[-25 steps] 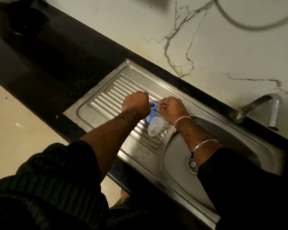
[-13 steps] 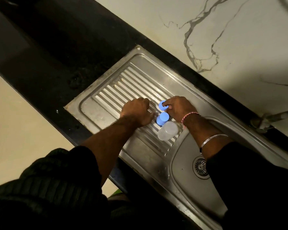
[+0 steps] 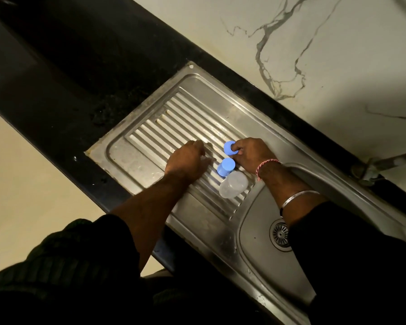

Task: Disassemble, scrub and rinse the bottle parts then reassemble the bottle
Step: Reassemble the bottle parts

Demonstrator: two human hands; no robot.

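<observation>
A small blue bottle (image 3: 226,167) stands on the ribbed steel drainboard (image 3: 174,123). A clear plastic cap (image 3: 233,187) lies just in front of the bottle, near the basin edge. My right hand (image 3: 251,156) pinches a blue ring-shaped collar (image 3: 229,147) just beyond the bottle, low over the drainboard. My left hand (image 3: 188,160) rests on the drainboard left of the bottle, fingers curled downward; whatever lies under them is hidden.
The sink basin (image 3: 256,235) with its round drain (image 3: 279,233) lies to the right. A tap (image 3: 384,163) sticks out at the right edge. A black counter (image 3: 68,73) runs to the left, with a marbled wall (image 3: 291,55) behind.
Both hands came apart from the bottle. The blue collar came off in my right hand, and the bottle now stands alone. My left hand dropped to the drainboard.
</observation>
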